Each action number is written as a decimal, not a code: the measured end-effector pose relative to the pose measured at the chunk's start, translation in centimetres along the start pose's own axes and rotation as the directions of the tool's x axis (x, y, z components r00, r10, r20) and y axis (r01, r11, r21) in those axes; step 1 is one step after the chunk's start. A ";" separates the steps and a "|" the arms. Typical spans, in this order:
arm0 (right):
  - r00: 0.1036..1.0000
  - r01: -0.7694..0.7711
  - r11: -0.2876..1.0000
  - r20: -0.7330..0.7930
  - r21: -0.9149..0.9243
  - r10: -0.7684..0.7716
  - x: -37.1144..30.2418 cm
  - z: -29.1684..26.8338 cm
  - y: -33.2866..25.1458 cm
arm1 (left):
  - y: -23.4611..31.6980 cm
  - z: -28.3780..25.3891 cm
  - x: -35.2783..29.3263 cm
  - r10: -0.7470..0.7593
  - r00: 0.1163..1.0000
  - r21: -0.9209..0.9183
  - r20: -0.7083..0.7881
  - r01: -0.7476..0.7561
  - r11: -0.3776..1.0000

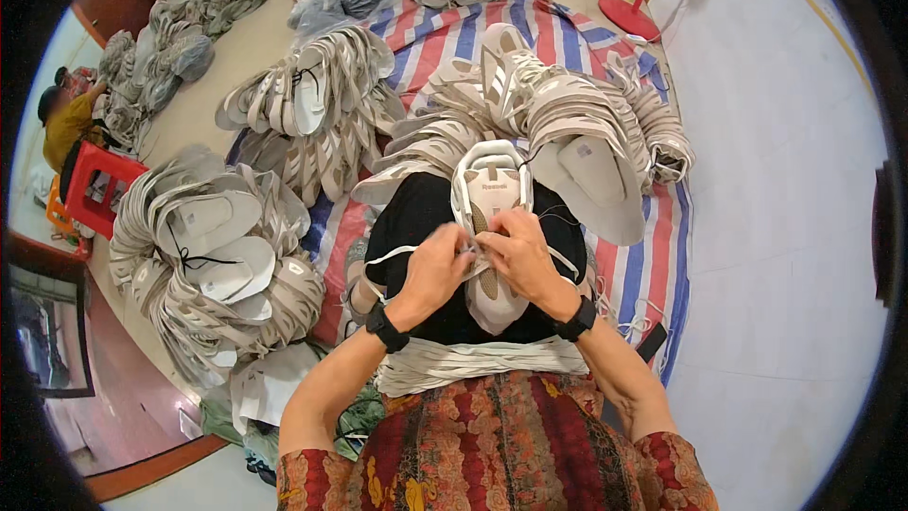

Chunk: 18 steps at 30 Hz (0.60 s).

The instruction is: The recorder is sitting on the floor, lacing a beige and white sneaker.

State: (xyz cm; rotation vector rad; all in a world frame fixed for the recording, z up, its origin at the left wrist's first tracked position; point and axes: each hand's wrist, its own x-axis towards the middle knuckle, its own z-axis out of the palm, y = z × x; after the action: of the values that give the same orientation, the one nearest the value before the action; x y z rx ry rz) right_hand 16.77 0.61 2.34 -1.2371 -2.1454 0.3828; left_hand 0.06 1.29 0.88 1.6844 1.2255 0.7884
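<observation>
A beige and white shoe upper (494,191) lies over the black cloth (416,203) on my lap, its tongue end away from me and its toe toward me. My left hand (433,273) is closed in a pinch at the left eyelet edge. Opposite it, my right hand (523,257) pinches at the right eyelet edge. A white shoelace (390,255) trails out on both sides of my hands. Fingertips partly hide the lace between them. Across my lap, nearer my body, stretches a bundle of white shoelaces (482,366).
Stacked shoe uppers (591,147) lie ahead on a striped sheet (449,33). More bundles (218,255) stand at left, near a red plastic stool (102,187). A white wall (776,208) bounds the right side. Another person (71,128) sits far left.
</observation>
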 end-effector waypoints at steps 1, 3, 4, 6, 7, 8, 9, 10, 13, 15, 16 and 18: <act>0.998 0.052 0.998 -0.023 -0.046 -0.053 0.1 0.2 0.2 | 1.1 -0.3 0.3 0.217 0.972 0.241 -0.091 -0.190 0.952; 0.994 0.094 0.991 -0.043 -0.099 -0.099 0.0 0.6 0.7 | 1.3 -0.4 1.2 0.439 0.891 0.472 -0.118 -0.339 0.814; 0.995 0.081 0.991 -0.055 -0.104 -0.087 0.1 0.8 0.6 | 0.9 -1.0 1.7 0.428 0.904 0.433 -0.011 -0.381 0.817; 0.995 0.067 0.991 -0.069 -0.113 -0.075 0.3 0.9 0.8 | 0.4 -2.0 2.4 0.400 0.905 0.375 0.148 -0.425 0.824; 0.995 0.086 0.990 -0.044 -0.109 -0.091 0.4 0.8 0.9 | 0.1 -2.2 2.7 0.401 0.904 0.373 0.148 -0.427 0.824; 0.994 0.105 0.989 -0.019 -0.105 -0.108 0.5 0.8 1.0 | -0.3 -2.3 2.9 0.400 0.899 0.383 0.180 -0.439 0.813; 0.994 0.106 0.988 -0.018 -0.108 -0.109 0.6 0.8 0.9 | -0.7 -2.4 3.1 0.399 0.893 0.393 0.210 -0.450 0.802; 0.995 0.102 0.983 0.025 -0.153 -0.099 0.7 0.6 0.6 | -0.8 -2.3 3.2 0.402 0.891 0.391 0.208 -0.453 0.801; 0.979 0.197 0.957 0.094 -0.214 -0.181 1.3 0.1 0.6 | -0.6 -2.0 3.0 0.437 0.880 0.338 0.185 -0.475 0.812; 0.956 0.288 0.930 0.122 -0.230 -0.266 1.4 -0.6 0.8 | 0.0 -1.8 2.7 0.416 0.893 0.255 0.173 -0.449 0.857; 0.935 0.343 0.880 0.206 -0.327 -0.288 1.7 -0.9 0.6 | -0.2 -1.7 2.5 0.418 0.893 0.257 0.168 -0.449 0.856; 0.921 0.384 0.818 0.237 -0.429 -0.308 2.2 -2.3 0.4 | -0.5 -1.2 2.0 0.388 0.908 0.156 0.159 -0.412 0.898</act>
State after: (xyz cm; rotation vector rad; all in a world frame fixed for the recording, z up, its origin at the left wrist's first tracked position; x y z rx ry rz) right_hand 17.70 2.62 4.66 -1.0397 -2.6412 -0.2249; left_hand -0.55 3.63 0.92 2.1490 0.8952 0.8137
